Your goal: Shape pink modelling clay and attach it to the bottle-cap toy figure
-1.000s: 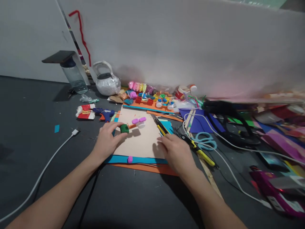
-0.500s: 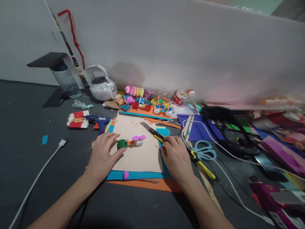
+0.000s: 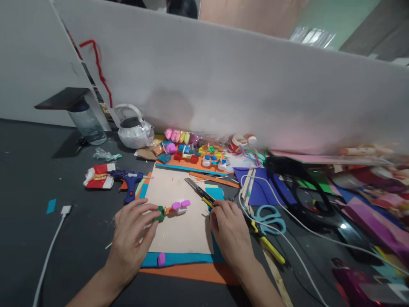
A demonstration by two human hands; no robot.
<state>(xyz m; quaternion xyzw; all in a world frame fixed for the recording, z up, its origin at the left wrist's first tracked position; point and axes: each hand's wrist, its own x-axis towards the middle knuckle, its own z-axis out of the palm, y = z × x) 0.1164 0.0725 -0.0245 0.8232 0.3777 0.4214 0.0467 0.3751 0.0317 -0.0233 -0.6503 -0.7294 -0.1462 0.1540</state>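
Note:
My left hand has its thumb and fingers around the green end of a small clay figure, partly hiding that end. The rest of the figure shows orange, white and pink pieces over the cream board. My right hand rests at the board's right edge with its fingers curled together. A thin stick shows by its fingertips; whether they hold it is unclear. Beside those fingers lies a utility knife, blade bare and pointing up-left. A pink clay lump sits on the blue sheet below the board.
A blue glue gun and a red-white packet lie left. Behind are a silver kettle, a water bottle and clay models. Blue scissors, yellow-handled pliers and a white cable lie right.
The view has tilted up, so everything sits lower in the picture. My left fingers now cover more of the figure's green end. My right hand stays beside the knife.

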